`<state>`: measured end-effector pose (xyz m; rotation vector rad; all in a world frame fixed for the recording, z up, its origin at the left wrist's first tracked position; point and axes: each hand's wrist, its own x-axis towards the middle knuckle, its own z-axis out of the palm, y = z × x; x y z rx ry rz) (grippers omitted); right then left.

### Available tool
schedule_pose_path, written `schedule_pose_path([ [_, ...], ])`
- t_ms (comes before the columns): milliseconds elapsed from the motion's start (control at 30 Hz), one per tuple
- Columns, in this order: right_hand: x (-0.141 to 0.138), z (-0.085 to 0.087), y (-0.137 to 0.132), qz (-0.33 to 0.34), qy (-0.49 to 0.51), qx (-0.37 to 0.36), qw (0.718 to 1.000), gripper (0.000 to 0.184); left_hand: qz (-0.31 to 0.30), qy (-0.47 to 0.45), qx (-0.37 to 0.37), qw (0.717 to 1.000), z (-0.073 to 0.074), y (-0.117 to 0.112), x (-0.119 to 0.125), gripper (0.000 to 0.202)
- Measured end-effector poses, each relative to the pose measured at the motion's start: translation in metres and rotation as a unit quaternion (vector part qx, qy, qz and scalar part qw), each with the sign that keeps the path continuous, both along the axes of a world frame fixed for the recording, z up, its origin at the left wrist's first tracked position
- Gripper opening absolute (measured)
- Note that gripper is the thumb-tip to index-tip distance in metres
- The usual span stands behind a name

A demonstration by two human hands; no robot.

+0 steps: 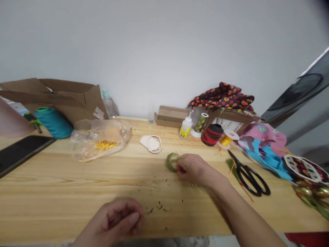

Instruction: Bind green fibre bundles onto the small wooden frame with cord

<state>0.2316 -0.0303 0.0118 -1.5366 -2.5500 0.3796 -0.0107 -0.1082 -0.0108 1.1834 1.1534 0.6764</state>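
My right hand (191,168) is closed at the edge of a loose tangle of olive-green thread (170,162) on the wooden table. Thread ends stick out beneath the wrist, and the fingertips are partly hidden. Near the front edge, my left hand (118,219) is loosely curled, thumb close to the fingers, with nothing visible in it. Dark scraps (159,206) lie between the hands. Beyond the thread are thin pale cut-out frames (151,143). Black-handled scissors (248,175) lie to the right, beside a green tassel (232,166) with yellow and red cord.
A glue bottle (185,127), green spool (200,122), red-and-black spool (212,134) and yellow spool (228,138) stand behind. At left are a plastic bag (87,145) of yellow cord, teal thread cone (53,122), phone-like black slab (23,151) and cardboard box (74,99). Patterned cloth (223,97) sits back right.
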Motion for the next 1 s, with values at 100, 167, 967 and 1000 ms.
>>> schedule_pose_path([
  [100,0.009,-0.003,0.004,-0.001,0.05,-0.017,0.999,0.012,-0.047,0.014,0.0,0.999,0.005,0.004,-0.002,0.021],
  [167,0.015,-0.005,0.007,-0.006,0.095,-0.038,0.995,0.012,-0.047,0.016,0.009,0.999,0.005,0.004,-0.004,0.019],
  [967,0.015,-0.016,0.013,-0.065,0.429,-0.28,0.856,0.002,0.054,0.0,-0.054,0.997,0.015,0.0,0.006,0.006],
  [1000,0.015,-0.016,0.013,-0.07,0.435,-0.284,0.852,0.002,0.058,-0.003,-0.066,0.996,0.014,0.0,0.005,0.007],
])
